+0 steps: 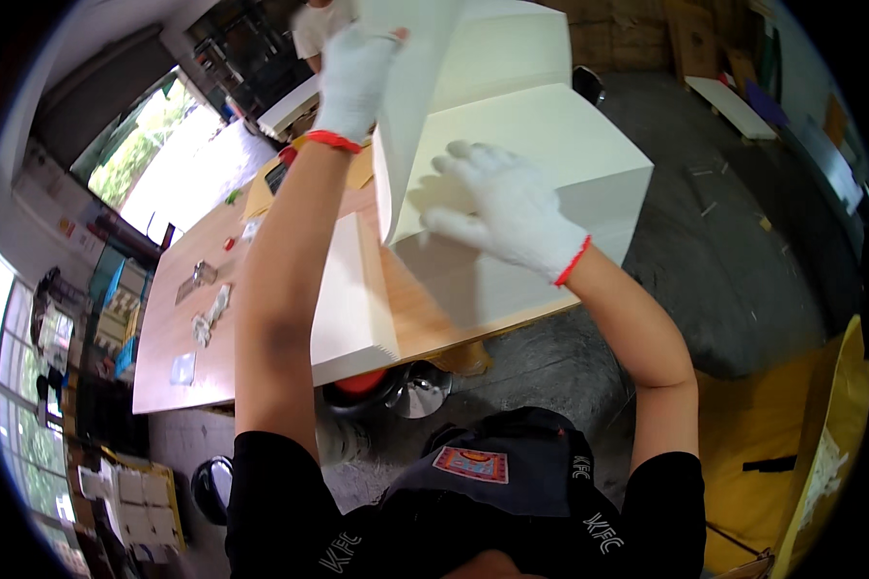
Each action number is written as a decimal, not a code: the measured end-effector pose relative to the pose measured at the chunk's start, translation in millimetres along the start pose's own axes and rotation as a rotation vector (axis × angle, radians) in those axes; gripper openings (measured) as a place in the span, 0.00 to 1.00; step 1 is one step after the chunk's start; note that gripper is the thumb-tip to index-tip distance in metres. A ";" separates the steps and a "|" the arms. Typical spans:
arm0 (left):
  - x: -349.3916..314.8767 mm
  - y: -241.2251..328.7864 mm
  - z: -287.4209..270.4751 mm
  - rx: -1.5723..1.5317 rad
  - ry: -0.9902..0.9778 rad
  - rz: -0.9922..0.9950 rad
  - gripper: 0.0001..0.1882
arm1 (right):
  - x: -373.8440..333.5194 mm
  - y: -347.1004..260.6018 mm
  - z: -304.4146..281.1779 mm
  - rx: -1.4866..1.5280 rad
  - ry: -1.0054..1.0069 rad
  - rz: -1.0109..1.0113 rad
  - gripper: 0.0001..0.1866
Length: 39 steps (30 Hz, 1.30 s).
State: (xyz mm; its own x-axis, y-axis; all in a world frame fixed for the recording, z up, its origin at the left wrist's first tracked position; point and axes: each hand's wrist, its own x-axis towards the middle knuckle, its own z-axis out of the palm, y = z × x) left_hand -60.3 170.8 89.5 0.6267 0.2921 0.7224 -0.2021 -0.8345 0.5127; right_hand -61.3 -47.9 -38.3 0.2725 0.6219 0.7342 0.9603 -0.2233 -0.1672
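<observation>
My left hand (pixel 355 82), in a white glove with a red cuff, is raised at the top of the view. Its fingers are closed on the edge of a large white sheet (pixel 417 92), which stands tilted up and curves at its lower end. My right hand (pixel 512 207), gloved the same way, is open with fingers spread. It hovers over or rests on the top of a tall stack of white sheets (pixel 560 130); contact is unclear. Left of that stack lies a lower white stack (pixel 352 299), partly behind my left forearm.
The wooden table (pixel 169 318) carries a crumpled white glove (pixel 212 314), a metal tool (pixel 199 278) and a small red item (pixel 229 243). Another person (pixel 321 29) stands beyond the table. Below the table edge is a round stool (pixel 420 389). Yellow boarding (pixel 772 425) stands at right.
</observation>
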 end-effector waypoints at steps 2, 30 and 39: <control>-18.8 -5.4 -43.3 -0.556 0.254 -0.092 0.12 | 12.4 -31.6 22.8 -0.038 -0.145 -0.033 0.36; -212.6 -76.8 -140.6 -1.211 0.776 -0.196 0.24 | 43.5 -144.9 109.4 0.044 -0.030 -0.174 0.38; -228.4 -139.7 -220.3 0.531 0.237 -0.124 0.48 | 46.0 -148.8 189.1 1.028 0.026 0.417 0.29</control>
State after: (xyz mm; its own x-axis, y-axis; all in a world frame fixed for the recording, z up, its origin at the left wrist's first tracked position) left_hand -341.0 323.6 -44.9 0.4239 0.4478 0.7872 0.3048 -0.8891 0.3416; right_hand -180.4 155.9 -104.0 0.5960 0.6247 0.5045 0.3892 0.3248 -0.8620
